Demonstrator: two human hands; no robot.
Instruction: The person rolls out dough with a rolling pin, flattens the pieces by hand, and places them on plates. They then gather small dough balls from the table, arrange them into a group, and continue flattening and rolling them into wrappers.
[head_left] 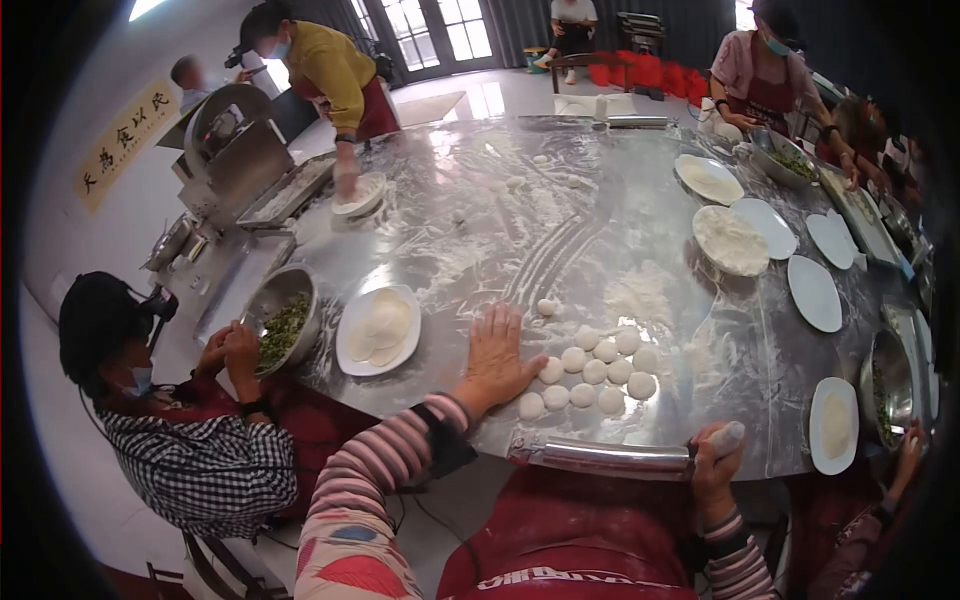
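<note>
My left hand [497, 355] lies flat on the floured steel table [470, 240], fingers spread, its thumb beside several round dough pieces [594, 371]. One more dough piece [547, 307] sits apart, just right of my left fingertips. Near the table's front edge, my right hand [715, 465] is wrapped round the handle of a metal rolling pin [620, 456]. The pin lies along the edge, below the dough pieces. To the left of my left hand, a white plate [345, 350] holds flat dough wrappers.
A person in a checked shirt [215, 460] works at a bowl of chopped greens [312, 320] on the left. Other people stand across the table. White plates [815, 293], a floury plate [731, 240] and another greens bowl [897, 380] are at right.
</note>
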